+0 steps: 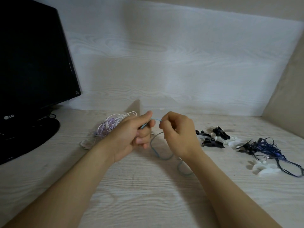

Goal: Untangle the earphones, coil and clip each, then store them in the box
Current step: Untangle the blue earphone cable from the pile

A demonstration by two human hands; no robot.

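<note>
A light blue earphone cable (156, 119) stretches between my two hands above the desk. My left hand (131, 137) has its fingers curled round one part of it. My right hand (177, 134) pinches it near the fingertips. The rest of this cable loops down onto the desk (158, 153) and passes under my right wrist. Behind my left hand lies a tangle of white and purple earphones (110, 127). At the right lies a dark blue earphone bundle (266, 145) with a black clip on it.
Several black and white clips (213, 137) lie right of my right hand. One white clip (264, 168) lies near the blue bundle. A black monitor (32, 63) on its stand fills the left. A wall panel closes the back, a slanted panel the right.
</note>
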